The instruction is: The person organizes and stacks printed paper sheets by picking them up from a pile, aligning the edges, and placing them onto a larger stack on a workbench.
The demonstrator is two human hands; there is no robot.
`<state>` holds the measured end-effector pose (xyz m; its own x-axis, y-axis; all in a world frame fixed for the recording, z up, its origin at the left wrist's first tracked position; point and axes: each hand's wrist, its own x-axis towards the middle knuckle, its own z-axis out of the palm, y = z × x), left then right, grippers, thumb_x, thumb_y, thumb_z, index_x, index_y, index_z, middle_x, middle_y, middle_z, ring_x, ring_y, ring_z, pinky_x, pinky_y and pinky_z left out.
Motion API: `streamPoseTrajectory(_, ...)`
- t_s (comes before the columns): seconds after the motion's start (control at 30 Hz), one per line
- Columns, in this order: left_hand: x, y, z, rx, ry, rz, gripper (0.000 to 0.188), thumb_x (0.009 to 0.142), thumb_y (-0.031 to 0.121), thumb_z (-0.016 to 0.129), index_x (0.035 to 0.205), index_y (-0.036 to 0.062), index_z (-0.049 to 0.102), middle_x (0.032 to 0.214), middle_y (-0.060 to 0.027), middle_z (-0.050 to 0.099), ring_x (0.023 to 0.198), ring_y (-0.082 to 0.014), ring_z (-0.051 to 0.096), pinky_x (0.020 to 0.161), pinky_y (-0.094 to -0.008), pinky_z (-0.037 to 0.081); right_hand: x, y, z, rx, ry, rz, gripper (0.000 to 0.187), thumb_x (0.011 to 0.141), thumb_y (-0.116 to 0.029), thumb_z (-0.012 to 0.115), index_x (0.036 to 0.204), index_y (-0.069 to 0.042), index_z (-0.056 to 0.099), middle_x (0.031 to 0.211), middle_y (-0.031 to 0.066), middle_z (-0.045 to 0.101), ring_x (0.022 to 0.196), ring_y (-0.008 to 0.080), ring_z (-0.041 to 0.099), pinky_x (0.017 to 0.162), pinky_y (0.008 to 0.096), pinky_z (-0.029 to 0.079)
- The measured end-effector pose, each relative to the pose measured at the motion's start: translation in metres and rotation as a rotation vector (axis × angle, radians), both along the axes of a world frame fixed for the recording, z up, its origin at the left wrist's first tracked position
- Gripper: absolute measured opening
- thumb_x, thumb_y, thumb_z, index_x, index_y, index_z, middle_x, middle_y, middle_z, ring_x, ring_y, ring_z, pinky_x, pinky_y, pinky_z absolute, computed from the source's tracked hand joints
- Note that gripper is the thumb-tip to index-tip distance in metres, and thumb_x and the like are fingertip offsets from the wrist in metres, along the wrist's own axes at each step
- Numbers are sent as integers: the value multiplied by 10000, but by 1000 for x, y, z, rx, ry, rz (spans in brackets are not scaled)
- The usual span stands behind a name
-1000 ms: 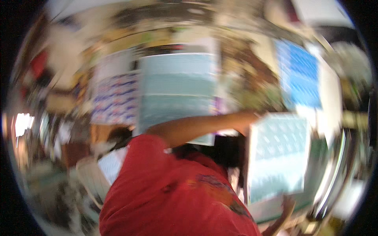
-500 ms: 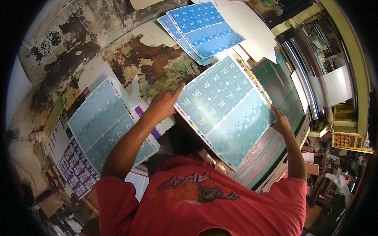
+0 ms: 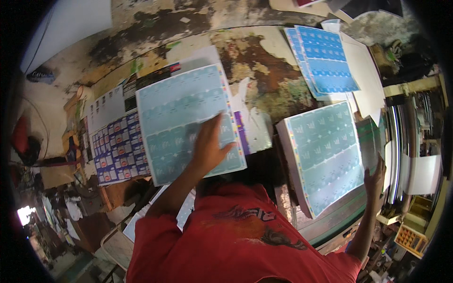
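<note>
My left hand, its fingers stretched out and thumb apart, is over the lower right part of a teal printed sheet on the left. I cannot tell whether it touches the paper. To the right stands a thick stack of similar teal sheets with colour bars along its left edge. Close to that stack's right edge is my right hand, fingers spread and nothing visible in them.
Blue printed sheets lie at the far right on large pale sheets. A purple-and-white printed sheet is at the left. Torn white paper lies between the teal piles. Metal rollers and a small yellow crate are at the right.
My left hand has left the right stack's corner and moved left over the other teal sheet. My right hand has come away from the stack's right edge. The view has shifted.
</note>
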<state>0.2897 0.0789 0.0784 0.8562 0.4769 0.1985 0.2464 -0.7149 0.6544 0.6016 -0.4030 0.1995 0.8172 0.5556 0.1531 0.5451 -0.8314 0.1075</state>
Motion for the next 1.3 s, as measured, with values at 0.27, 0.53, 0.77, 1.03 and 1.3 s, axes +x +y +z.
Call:
streamPoseTrajectory(0.27, -250, 28, -6, -165, 456, 361, 990, 645, 220, 905, 1464, 37, 380, 1451, -242, 436, 1339, -401, 424, 1079, -486, 395, -217, 258, -101, 422, 884, 202, 442, 812, -188, 808, 1185, -13, 646, 1073, 161, 695, 978, 245, 681, 774, 357, 549)
streamPoseTrajectory(0.53, -279, 37, -40, -406, 304, 504, 665, 738, 125, 840, 1324, -14, 558, 1066, -196, 702, 918, -282, 712, 776, -375, 573, -261, 291, -145, 486, 774, 47, 271, 850, -189, 758, 1030, 10, 721, 939, 194, 727, 828, 201, 706, 739, 355, 538)
streamPoseTrajectory(0.77, -295, 46, -58, -686, 47, 476, 581, 819, 184, 809, 1308, -31, 581, 1050, -164, 721, 881, -189, 704, 787, -328, 571, -248, 286, -161, 595, 984, -172, 352, 842, -176, 766, 1074, 75, 681, 863, 60, 699, 706, 93, 586, 634, 249, 474)
streamPoseTrajectory(1.03, -316, 28, -90, -1063, -194, 794, 473, 910, 311, 743, 1241, -13, 649, 1020, -89, 709, 902, -153, 671, 798, -304, 561, -279, 278, -142, 1049, 1428, -424, 313, 891, -98, 676, 1166, 36, 612, 1017, 70, 669, 921, 163, 636, 825, 291, 522)
streamPoseTrajectory(1.3, -337, 34, -95, -998, -345, 674, 509, 971, 345, 654, 1308, -33, 597, 1133, -130, 683, 1006, -188, 662, 902, -356, 559, -353, 269, -199, 1544, 1418, -407, 369, 1008, -164, 568, 1323, 26, 545, 1218, 102, 622, 1070, 204, 607, 963, 364, 499)
